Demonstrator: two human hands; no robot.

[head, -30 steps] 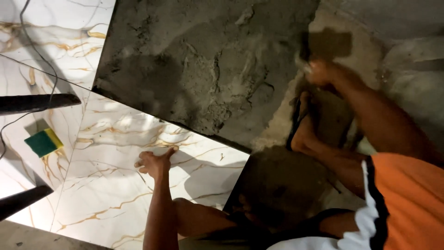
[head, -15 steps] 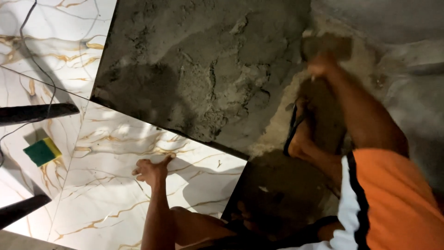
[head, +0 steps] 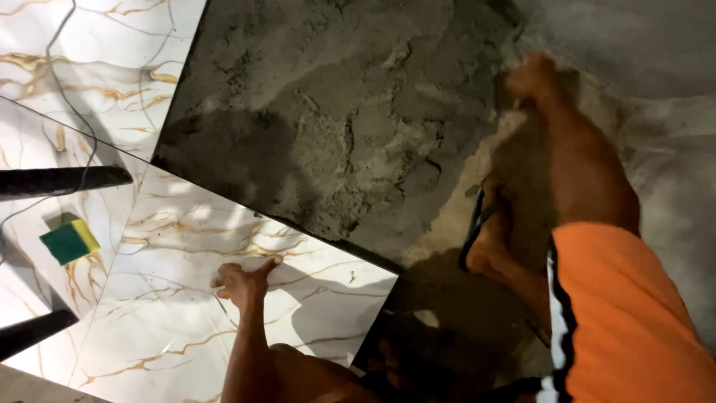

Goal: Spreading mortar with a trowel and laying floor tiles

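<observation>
Two hands show, both the person's own. The left hand (head: 240,282) lies pressed on a tile (head: 224,313), fingers spread and thumb out, gripping nothing. The right hand (head: 531,75) reaches out to the far edge of the mortar (head: 335,127); it looks closed around something dark, but blur hides what it is, so I cannot tell what it grasps or how tightly.

Four white tiles with gold veins are in view, laid side by side along the left. The one under the left hand is nearest, with its corner pointing towards the foot. One more lies to its left, and two lie beyond at the top left.

One patch of grey mortar fills the middle. It is rough and ridged and borders the tile edges. Bare sandy ground lies to its right, beneath the right forearm.

One sponge (head: 69,240), green with a yellow side, rests on the left tile, well apart from the left hand. Two dark bars (head: 60,180) cross the left edge, one above the sponge and one below it. One thin cable (head: 71,97) trails over the far tiles.

One foot (head: 492,239) in a black sandal is planted between the mortar and the person's orange sleeve (head: 626,321). The sleeve and right arm cover much of the ground on the right, and the body's shadow darkens the lower middle.
</observation>
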